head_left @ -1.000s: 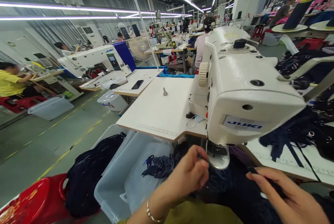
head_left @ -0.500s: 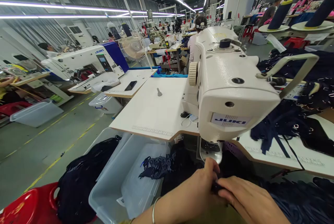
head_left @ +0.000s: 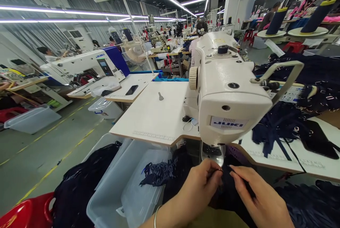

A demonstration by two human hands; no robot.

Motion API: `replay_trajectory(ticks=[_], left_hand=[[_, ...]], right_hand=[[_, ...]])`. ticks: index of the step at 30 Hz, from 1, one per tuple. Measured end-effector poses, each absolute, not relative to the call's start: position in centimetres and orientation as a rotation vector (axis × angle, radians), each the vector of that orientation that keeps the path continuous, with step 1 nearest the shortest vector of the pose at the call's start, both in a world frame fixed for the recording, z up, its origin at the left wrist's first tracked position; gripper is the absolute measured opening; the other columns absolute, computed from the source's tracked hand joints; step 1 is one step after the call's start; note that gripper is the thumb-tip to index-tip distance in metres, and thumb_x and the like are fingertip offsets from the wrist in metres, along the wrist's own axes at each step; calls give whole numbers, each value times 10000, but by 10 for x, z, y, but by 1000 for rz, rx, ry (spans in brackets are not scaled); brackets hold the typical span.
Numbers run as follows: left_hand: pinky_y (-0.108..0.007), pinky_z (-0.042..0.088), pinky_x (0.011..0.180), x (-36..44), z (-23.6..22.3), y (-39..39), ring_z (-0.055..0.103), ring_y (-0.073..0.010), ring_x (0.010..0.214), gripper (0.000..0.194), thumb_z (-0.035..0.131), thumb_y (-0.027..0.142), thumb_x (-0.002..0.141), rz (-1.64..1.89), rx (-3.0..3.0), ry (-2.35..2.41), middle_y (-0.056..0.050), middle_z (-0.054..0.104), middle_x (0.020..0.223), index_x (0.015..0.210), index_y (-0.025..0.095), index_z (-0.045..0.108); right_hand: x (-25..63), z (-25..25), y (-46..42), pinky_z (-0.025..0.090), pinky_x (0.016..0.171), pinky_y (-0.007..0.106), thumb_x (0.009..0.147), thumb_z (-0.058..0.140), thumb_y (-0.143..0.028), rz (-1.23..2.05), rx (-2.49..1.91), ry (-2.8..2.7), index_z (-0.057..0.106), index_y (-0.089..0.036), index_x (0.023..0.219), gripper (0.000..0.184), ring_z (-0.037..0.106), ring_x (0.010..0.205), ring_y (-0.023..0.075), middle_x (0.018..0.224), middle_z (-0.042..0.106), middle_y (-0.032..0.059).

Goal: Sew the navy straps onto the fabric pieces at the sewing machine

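Parted slightly since earlier, left hand (head_left: pixel 200 185) pinches a small dark piece (head_left: pixel 219 170) at the machine's (head_left: pixel 233 93) six o'clock, presumably for control; right hand's (head_left: pixel 261 196) fingertips nearly meet, hold unclear.

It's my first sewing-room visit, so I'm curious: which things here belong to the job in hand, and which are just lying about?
Apparently in the job:
small dark item, pinched in the left hand
right hand, close beside it
nearest sewing machine

Probably just lying about:
phone, on the left table
flat grey piece
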State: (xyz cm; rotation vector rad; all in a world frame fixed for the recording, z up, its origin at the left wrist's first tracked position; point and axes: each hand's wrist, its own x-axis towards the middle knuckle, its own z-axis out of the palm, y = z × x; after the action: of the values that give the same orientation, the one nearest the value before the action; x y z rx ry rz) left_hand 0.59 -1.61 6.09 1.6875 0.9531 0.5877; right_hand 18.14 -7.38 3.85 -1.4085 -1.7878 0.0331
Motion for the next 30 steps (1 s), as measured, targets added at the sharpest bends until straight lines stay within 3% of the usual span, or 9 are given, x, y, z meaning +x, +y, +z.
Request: replay_trajectory(ticks=[4, 7, 10, 13, 17, 21, 27, 30], left_hand=[[-185, 392, 449, 8, 50, -16, 485, -93, 468, 91, 477, 284, 922, 595, 1541, 989, 28, 600, 675, 945, 198, 498], [-187, 407, 461, 7, 46, -16, 501, -97, 438, 123, 437, 314, 960, 552, 1617, 975, 53, 563, 580, 917, 209, 488], [-191, 419, 518, 5, 46, -15, 526, -106, 498, 131, 438, 284, 976, 579, 1913, 1031, 39, 570, 613, 890, 215, 510], [-225, 471, 620, 0, 51, -16, 593, -147, 663, 164, 384, 179, 978, 631, 2357, 935, -22, 619, 775, 923, 196, 538], [-276, 526, 688, -5, 59, -18, 625, -193, 774, 279, 318, 60, 935, 650, 2852, 693, -93, 631, 880, 1141, 95, 503], [-275, 534, 660, -5, 53, -18, 636, -186, 752, 290, 326, 80, 943, 760, 2978, 765, -100, 636, 902, 1179, 85, 495], [-281, 445, 531, -3, 36, -18, 592, -168, 615, 296, 388, 148, 970, 702, 2920, 848, -35, 600, 778, 1249, 135, 486], [-289, 409, 527, -3, 34, -17, 587, -164, 603, 229, 409, 154, 971, 717, 2887, 849, -18, 596, 748, 1168, 170, 525]], right_hand=[[181, 29, -74, 572, 710, 221, 940, 503, -194, -213, -1333, -1949, 630, -184, 1066, 180, 721, 764, 150, 906, 740, 44], [182, 22, -75, 569, 695, 252, 917, 526, -139, -319, -1331, -2016, 644, -158, 1106, 223, 718, 768, 169, 935, 739, 67], [184, 20, -75, 564, 702, 268, 908, 523, -102, -348, -1343, -2041, 642, -155, 1138, 264, 712, 776, 172, 967, 733, 75], [185, 21, -75, 566, 722, 280, 901, 523, -79, -339, -1339, -2034, 627, -149, 1175, 300, 707, 805, 181, 983, 730, 87], [181, 23, -72, 583, 779, 295, 888, 560, -95, -250, -1330, -1955, 619, -141, 1168, 289, 712, 834, 191, 978, 735, 89], [177, 25, -68, 590, 829, 270, 909, 504, -112, -105, -1258, -1908, 605, -158, 1193, 305, 719, 898, 184, 1027, 737, 86], [181, 31, -66, 562, 849, 187, 963, 390, -139, 327, -1382, -1881, 333, -210, 1450, 496, 686, 1021, 141, 1176, 697, 54], [186, 31, -66, 533, 921, 210, 953, 468, -182, 412, -1374, -1858, 486, -284, 1316, 377, 677, 1037, 143, 1181, 685, 7]])
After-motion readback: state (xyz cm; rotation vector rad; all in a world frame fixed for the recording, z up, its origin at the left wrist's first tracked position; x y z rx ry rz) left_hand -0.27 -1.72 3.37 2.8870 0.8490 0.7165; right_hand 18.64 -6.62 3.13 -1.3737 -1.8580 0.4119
